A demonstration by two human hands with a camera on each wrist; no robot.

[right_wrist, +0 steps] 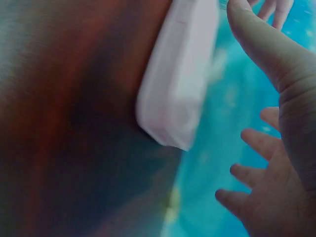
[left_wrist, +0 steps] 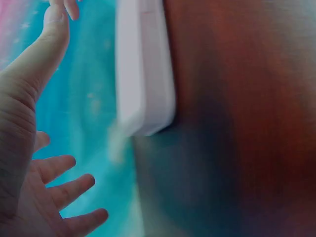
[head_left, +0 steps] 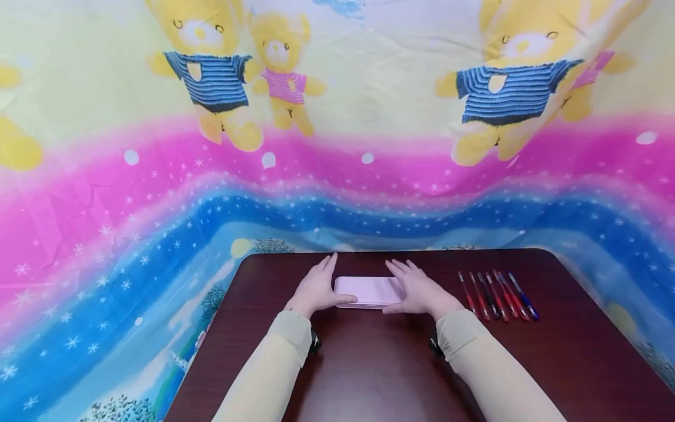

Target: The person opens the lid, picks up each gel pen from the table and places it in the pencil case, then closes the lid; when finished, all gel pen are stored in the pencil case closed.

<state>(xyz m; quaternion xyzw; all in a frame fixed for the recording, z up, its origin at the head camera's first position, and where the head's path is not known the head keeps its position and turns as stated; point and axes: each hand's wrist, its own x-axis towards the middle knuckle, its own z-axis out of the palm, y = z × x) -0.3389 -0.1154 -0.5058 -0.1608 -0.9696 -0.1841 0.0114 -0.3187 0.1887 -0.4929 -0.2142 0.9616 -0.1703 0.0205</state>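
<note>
A pale pink rectangular case (head_left: 369, 287) with rounded corners lies lengthwise across the far middle of the table. At its left end is my left hand (head_left: 315, 287), fingers straight and spread, the thumb overlapping the case's near left corner in the head view. My right hand (head_left: 420, 290) is at the other end, likewise with extended fingers, and it overlaps the case's right edge. From the left wrist, a gap shows between the spread left fingers (left_wrist: 71, 190) and the case (left_wrist: 143, 69). The right wrist view also shows the right fingers (right_wrist: 247, 175) apart from the case (right_wrist: 177, 74).
Several pens (head_left: 495, 299) with red, black and blue parts lie in a row to the right of the right hand. The dark brown table (head_left: 364, 363) has rounded far corners. A printed cloth (head_left: 348, 152) with bears hangs behind and beside it.
</note>
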